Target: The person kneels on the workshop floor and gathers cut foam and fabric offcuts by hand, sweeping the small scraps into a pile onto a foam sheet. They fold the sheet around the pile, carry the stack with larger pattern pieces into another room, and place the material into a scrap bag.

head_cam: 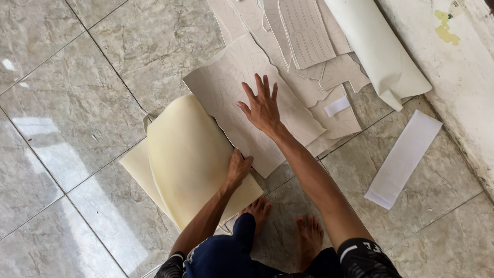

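My right hand (263,105) lies flat, fingers spread, on a pale grey patterned sheet (226,87) spread on the tiled floor. My left hand (238,167) pinches the near edge where that grey sheet meets a cream-yellow foam sheet (190,154), which curls up at its left side. The cream sheet rests on another cream sheet (136,164) beneath it. My bare feet (285,226) stand just below the sheets.
More cut grey patterned pieces (309,31) pile up at the top. A rolled white sheet (381,51) leans beside a rough white wall (463,77) on the right. A white strip (404,157) and a small white tab (337,106) lie on the marble tiles (67,103).
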